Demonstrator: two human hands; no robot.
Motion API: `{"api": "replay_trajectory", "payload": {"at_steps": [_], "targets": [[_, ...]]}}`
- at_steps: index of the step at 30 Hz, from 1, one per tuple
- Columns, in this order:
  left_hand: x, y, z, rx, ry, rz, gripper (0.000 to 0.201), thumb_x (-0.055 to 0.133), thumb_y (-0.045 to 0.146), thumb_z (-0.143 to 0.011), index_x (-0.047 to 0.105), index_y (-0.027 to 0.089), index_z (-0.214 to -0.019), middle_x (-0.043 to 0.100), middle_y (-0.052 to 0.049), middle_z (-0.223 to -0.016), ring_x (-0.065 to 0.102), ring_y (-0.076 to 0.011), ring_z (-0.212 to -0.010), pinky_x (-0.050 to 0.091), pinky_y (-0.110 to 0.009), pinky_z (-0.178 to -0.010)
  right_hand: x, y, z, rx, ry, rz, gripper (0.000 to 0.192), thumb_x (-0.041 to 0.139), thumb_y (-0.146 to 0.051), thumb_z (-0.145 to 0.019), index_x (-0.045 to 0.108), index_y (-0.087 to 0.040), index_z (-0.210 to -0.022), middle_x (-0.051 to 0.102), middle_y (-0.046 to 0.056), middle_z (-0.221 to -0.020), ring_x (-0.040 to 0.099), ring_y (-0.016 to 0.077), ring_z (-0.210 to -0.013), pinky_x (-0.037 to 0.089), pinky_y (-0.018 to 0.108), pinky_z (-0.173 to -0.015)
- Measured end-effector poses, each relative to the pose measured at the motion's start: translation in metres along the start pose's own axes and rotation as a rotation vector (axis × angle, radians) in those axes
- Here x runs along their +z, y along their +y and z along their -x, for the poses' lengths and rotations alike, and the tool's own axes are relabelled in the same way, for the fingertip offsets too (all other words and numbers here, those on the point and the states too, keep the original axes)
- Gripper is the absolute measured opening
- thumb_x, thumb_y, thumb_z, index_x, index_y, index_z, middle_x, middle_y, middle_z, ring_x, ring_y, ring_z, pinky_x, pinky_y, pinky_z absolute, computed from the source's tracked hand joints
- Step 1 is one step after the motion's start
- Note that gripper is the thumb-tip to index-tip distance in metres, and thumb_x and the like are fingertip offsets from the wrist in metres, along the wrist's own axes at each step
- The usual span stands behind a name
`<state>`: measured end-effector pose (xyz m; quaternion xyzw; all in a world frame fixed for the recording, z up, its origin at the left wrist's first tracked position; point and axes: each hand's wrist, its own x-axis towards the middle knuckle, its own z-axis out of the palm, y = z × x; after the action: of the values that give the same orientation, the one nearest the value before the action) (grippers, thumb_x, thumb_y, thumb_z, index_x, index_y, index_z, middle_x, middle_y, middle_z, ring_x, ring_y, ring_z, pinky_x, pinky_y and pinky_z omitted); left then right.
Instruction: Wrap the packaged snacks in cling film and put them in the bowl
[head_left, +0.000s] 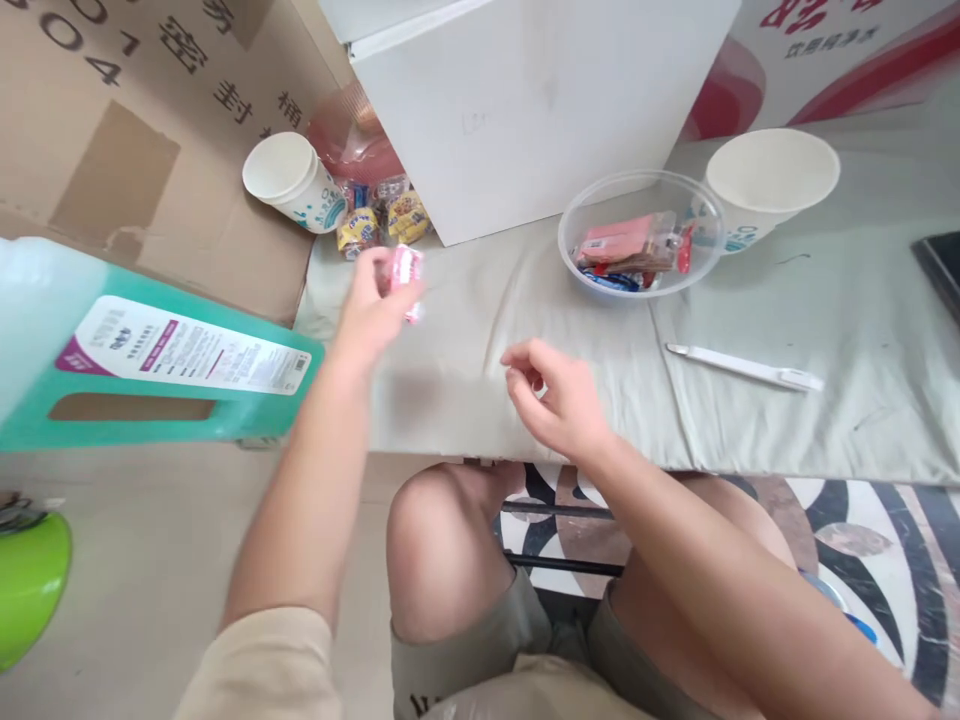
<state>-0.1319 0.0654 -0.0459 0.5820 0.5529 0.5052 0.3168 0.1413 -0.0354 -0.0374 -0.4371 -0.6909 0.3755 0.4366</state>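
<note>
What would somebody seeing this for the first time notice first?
Probably the left hand, raised over the cloth-covered table with a small pink packet pinched in its fingers. Next, the right hand hovers empty near the table's front edge. Behind it, a clear bowl of wrapped snacks sits beside a white paper cup, and a big green jug lies at the far left.
</note>
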Motion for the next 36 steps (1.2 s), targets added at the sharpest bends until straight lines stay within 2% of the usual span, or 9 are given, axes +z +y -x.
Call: {"api": "replay_trajectory", "payload": {"at_steps": [2, 6, 12, 17, 22, 25, 28, 32, 36], "targets": [[0.053, 0.03, 0.044, -0.1, -0.028, 0.104, 0.058, 0.084, 0.055, -0.072, 0.062, 0.031, -0.12, 0.071, -0.005, -0.107, 0.068, -0.0219, -0.085, 0.055, -0.037, -0.069, -0.009, 0.007, 0.004, -0.011, 0.096, -0.016, 0.015, 0.053, -0.022, -0.086, 0.061, -0.021, -0.098, 0.066, 0.001, -0.082, 0.06, 0.0139, -0.071, 0.047, 0.028, -0.067], [0.138, 0.065, 0.102, -0.106, -0.207, 0.327, 0.071, 0.079, 0.065, -0.073, 0.057, 0.032, -0.131, 0.07, -0.006, -0.125, 0.072, -0.0249, -0.104, 0.061, -0.038, -0.083, -0.03, 0.026, 0.018, 0.05, 0.18, -0.061, 0.019, 0.055, -0.028, -0.085, 0.055, -0.022, -0.103, 0.062, 0.003, -0.093, 0.059, 0.016, -0.081, 0.048, 0.029, -0.068], [0.185, 0.067, 0.109, -0.196, -0.536, 0.455, 0.087, 0.086, 0.062, -0.068, 0.052, 0.036, -0.144, 0.069, -0.007, -0.127, 0.073, -0.0306, -0.104, 0.064, -0.047, -0.084, -0.077, 0.043, 0.042, 0.025, 0.208, 0.078, 0.014, 0.058, -0.029, -0.084, 0.051, -0.024, -0.095, 0.057, 0.001, -0.088, 0.053, 0.0144, -0.073, 0.046, 0.031, -0.067], [0.2, 0.058, 0.103, -0.259, -0.479, 0.463, 0.079, 0.085, 0.056, -0.067, 0.061, 0.028, -0.137, 0.068, -0.01, -0.134, 0.069, -0.0335, -0.118, 0.061, -0.047, -0.095, -0.12, 0.054, 0.042, 0.046, 0.362, 0.452, 0.008, 0.056, -0.023, -0.082, 0.061, -0.024, -0.088, 0.063, 0.005, -0.086, 0.06, 0.0234, -0.086, 0.047, 0.043, -0.083], [0.19, 0.042, 0.088, -0.258, -0.361, 0.474, 0.068, 0.083, 0.049, -0.07, 0.058, 0.032, -0.131, 0.073, -0.006, -0.113, 0.073, -0.0249, -0.1, 0.062, -0.038, -0.083, -0.158, 0.072, 0.053, 0.365, 0.546, 0.779, 0.023, 0.054, -0.019, -0.078, 0.071, -0.024, -0.093, 0.069, 0.012, -0.104, 0.057, 0.0362, -0.114, 0.039, 0.059, -0.101], [0.184, 0.036, 0.081, -0.318, -0.342, 0.457, 0.068, 0.085, 0.052, -0.07, 0.054, 0.034, -0.128, 0.072, -0.002, -0.099, 0.072, -0.0202, -0.082, 0.06, -0.033, -0.069, -0.166, 0.083, 0.062, 0.433, 0.375, 0.8, 0.034, 0.06, -0.022, -0.077, 0.071, -0.025, -0.108, 0.068, 0.014, -0.121, 0.054, 0.0397, -0.122, 0.038, 0.062, -0.102], [0.182, 0.038, 0.079, -0.328, -0.353, 0.424, 0.067, 0.086, 0.056, -0.07, 0.057, 0.03, -0.124, 0.074, -0.004, -0.102, 0.073, -0.0209, -0.085, 0.06, -0.033, -0.073, -0.164, 0.088, 0.064, 0.409, 0.269, 0.806, 0.023, 0.062, -0.029, -0.083, 0.071, -0.024, -0.104, 0.067, 0.015, -0.127, 0.054, 0.0399, -0.122, 0.039, 0.062, -0.101], [0.181, 0.04, 0.081, -0.264, -0.334, 0.363, 0.069, 0.087, 0.059, -0.069, 0.063, 0.025, -0.124, 0.075, -0.008, -0.116, 0.073, -0.0256, -0.103, 0.06, -0.037, -0.088, -0.159, 0.081, 0.059, 0.337, 0.338, 0.722, 0.019, 0.059, -0.033, -0.089, 0.07, -0.023, -0.101, 0.072, 0.014, -0.107, 0.061, 0.0329, -0.105, 0.045, 0.053, -0.094], [0.184, 0.038, 0.085, -0.17, -0.255, 0.258, 0.072, 0.086, 0.06, -0.069, 0.065, 0.023, -0.127, 0.074, -0.009, -0.123, 0.071, -0.0285, -0.113, 0.059, -0.039, -0.095, -0.145, 0.063, 0.058, 0.333, 0.301, 0.339, 0.022, 0.058, -0.037, -0.092, 0.069, -0.023, -0.104, 0.064, 0.004, -0.078, 0.056, 0.0194, -0.07, 0.046, 0.035, -0.067]]}}
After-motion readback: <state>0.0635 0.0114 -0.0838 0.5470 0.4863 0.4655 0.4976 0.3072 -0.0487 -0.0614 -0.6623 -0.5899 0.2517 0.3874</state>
